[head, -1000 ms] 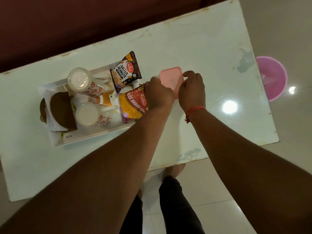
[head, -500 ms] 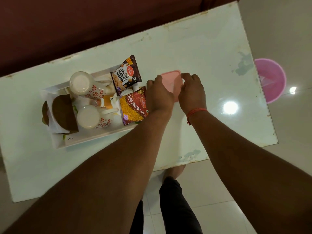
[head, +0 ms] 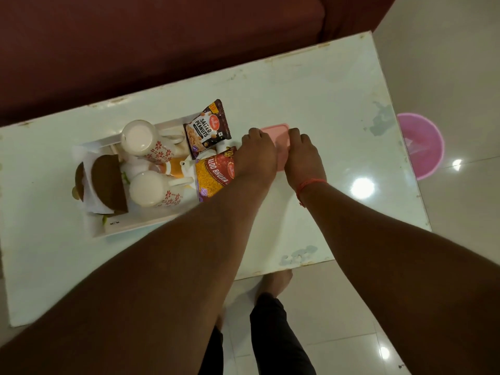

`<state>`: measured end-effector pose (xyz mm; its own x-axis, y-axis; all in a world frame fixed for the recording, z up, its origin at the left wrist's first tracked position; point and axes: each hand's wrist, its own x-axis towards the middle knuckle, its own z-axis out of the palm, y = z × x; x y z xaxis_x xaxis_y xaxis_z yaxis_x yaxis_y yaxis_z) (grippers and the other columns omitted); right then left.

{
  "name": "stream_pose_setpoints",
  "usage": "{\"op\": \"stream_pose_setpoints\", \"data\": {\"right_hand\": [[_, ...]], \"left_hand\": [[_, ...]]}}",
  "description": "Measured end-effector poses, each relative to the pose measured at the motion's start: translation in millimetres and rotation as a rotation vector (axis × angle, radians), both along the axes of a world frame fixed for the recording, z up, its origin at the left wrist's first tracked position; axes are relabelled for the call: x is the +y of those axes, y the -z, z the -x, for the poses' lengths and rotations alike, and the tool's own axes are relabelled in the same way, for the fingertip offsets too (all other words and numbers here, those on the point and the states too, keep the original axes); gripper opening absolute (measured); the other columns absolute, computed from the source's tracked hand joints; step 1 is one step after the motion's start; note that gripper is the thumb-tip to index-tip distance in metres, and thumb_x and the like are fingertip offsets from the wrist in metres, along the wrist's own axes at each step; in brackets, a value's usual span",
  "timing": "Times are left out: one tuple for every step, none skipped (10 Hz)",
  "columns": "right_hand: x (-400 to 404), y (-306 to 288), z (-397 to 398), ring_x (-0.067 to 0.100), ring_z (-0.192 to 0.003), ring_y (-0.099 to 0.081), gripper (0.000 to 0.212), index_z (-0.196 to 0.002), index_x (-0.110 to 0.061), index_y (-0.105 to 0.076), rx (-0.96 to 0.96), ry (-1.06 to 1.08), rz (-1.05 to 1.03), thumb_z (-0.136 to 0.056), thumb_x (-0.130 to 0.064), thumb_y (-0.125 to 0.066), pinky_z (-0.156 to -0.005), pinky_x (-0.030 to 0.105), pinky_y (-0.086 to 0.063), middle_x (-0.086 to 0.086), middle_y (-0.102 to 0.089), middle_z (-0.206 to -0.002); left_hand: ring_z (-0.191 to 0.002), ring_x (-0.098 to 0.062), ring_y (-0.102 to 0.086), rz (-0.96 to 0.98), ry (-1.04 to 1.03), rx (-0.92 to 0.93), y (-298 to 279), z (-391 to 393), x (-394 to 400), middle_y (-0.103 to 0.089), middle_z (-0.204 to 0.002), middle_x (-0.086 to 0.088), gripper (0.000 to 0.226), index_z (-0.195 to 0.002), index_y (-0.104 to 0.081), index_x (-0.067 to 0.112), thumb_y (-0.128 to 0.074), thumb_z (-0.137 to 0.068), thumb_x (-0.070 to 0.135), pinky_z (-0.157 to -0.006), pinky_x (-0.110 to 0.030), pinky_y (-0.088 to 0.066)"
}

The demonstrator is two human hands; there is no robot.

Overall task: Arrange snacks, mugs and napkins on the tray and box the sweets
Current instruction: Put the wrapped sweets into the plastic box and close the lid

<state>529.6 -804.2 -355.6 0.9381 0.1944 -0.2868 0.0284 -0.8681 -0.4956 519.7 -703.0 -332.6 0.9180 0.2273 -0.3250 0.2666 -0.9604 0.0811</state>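
A pink lidded box point(head: 278, 136) lies on the white table just right of the tray. My left hand point(head: 255, 155) and my right hand point(head: 303, 158) both rest on it, fingers curled over its lid, hiding most of it. The white tray point(head: 135, 226) holds two white mugs with red flowers, one at the back point(head: 146, 142) and one at the front point(head: 154, 189), folded napkins point(head: 108, 182) at its left, a salted peanuts packet point(head: 207, 129) and an aloo bhujia packet point(head: 213, 174) at its right.
The white table point(head: 324, 98) has a dark red sofa point(head: 162, 44) behind it. A pink basin point(head: 422, 146) stands on the tiled floor past the table's right edge. My legs and feet point(head: 273, 315) are by the near edge.
Both hands stay on the pink box; the fingers have shifted slightly over the lid. The view has drifted, so everything sits lower in the frame.
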Motion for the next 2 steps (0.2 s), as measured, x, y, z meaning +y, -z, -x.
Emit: {"op": "stream_pose_setpoints", "data": {"right_hand": [[-3.7, -0.2, -0.3, 0.039, -0.101, -0.057, 0.037, -0.132, -0.009, -0.038, 0.026, -0.004, 0.006, -0.095, -0.011, -0.038, -0.079, 0.042, -0.046, 0.019, -0.053, -0.119], [-3.8, -9.7, 2.2, 0.040, -0.114, -0.051, 0.052, -0.149, -0.009, -0.025, -0.005, 0.021, 0.078, -0.099, -0.020, -0.037, -0.090, 0.048, -0.046, 0.020, -0.049, -0.132]], "left_hand": [[-0.125, -0.027, -0.044, -0.079, 0.101, 0.006, -8.2, 3.7, 9.8, -0.042, -0.137, -0.014, 0.056, -0.142, -0.034, 0.002, -0.055, -0.092, 0.016, -0.089, -0.039, -0.047], [-0.132, -0.032, -0.037, -0.047, 0.084, -0.031, -18.8, 14.0, 31.8, -0.034, -0.146, -0.014, 0.075, -0.151, -0.020, 0.007, -0.058, -0.088, 0.018, -0.086, -0.044, -0.050]]}}
